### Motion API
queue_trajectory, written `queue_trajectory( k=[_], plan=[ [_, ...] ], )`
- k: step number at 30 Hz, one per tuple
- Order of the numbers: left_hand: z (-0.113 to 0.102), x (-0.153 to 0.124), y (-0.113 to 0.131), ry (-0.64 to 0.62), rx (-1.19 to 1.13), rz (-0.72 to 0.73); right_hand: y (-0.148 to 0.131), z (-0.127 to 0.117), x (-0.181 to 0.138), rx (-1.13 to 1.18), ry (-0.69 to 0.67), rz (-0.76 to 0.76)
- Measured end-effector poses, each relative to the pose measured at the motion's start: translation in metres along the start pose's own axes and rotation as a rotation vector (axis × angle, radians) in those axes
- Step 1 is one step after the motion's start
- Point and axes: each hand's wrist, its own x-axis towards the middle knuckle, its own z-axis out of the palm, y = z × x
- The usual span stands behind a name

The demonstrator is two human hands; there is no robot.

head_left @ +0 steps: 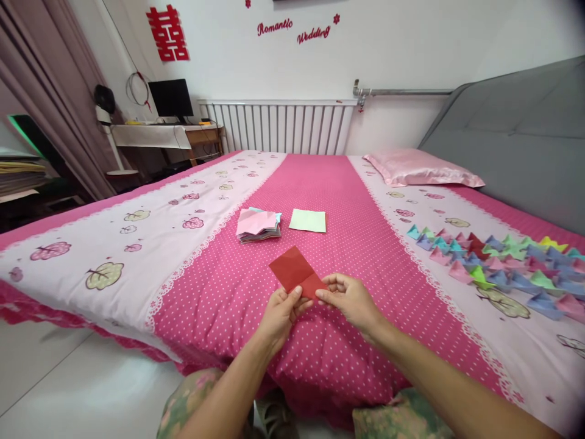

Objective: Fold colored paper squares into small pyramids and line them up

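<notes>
A red sheet of origami paper with a crease across it is held between both hands above the bed's near part. My left hand pinches its lower left edge, thumb on top. At the lower right corner, my right hand grips the same sheet between thumb and fingers. Beyond the sheet lies a pale green paper stack, with a bit of red showing at its right side. Left of that sits a pile of creased papers, pink on top.
Several folded paper boats in many colours stand in rows on the bed's right side. A pink pillow lies behind them by the grey headboard. The bed has a pink dotted cover. A desk with a monitor stands at back left.
</notes>
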Motion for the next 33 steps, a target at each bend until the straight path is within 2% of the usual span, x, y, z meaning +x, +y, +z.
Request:
queue_trajectory(
  k=[4,9,15,22,33],
  plan=[
    [-0.001,0.002,0.002,0.034,0.055,0.026,0.001,0.003,-0.002,0.036,-0.098,0.085],
    [-0.003,0.002,0.003,0.042,0.164,0.059,0.006,0.003,-0.002,0.009,-0.237,0.104],
    [-0.005,0.000,0.007,-0.023,0.338,0.033,-0.002,-0.006,0.000,0.061,-0.076,0.101],
    [-0.005,-0.004,0.010,-0.163,0.439,-0.109,-0.007,-0.008,0.001,0.166,0.018,0.093],
    [-0.004,-0.005,0.009,-0.225,0.409,-0.166,-0.003,-0.012,0.001,0.121,-0.084,0.093]
  ],
)
